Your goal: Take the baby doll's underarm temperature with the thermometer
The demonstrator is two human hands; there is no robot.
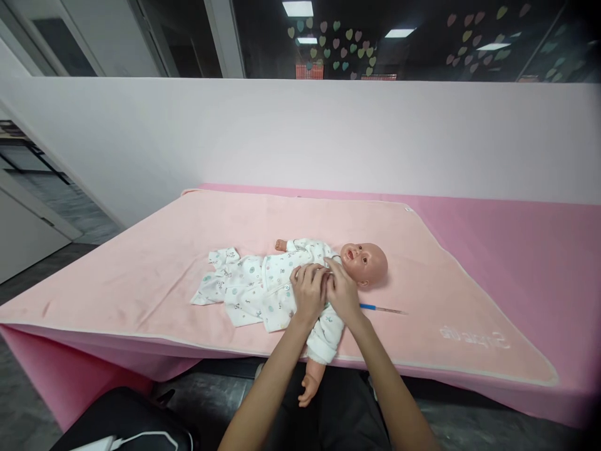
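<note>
A doll (328,275) lies on a blanket (141,263) spread over the counter (539,250), head to the right. Both hands, left hand (308,292) and right hand (342,293), rest side by side on its chest. A thin tool (382,309) lies on the blanket just right of them, below the head. A wall (282,131) stands behind.

A pale pink blanket (141,263) covers a desk draped in a deeper pink cloth (526,250). Just behind it runs a low white partition wall (300,134). Above the partition is dark glass (422,37) dotted with pastel heart stickers (335,47), with rectangular ceiling lights (297,8) showing in it. A white pillar (225,37) stands at the upper left. The floor (28,275) is grey and glossy, visible at the left and below the desk edge.
</note>
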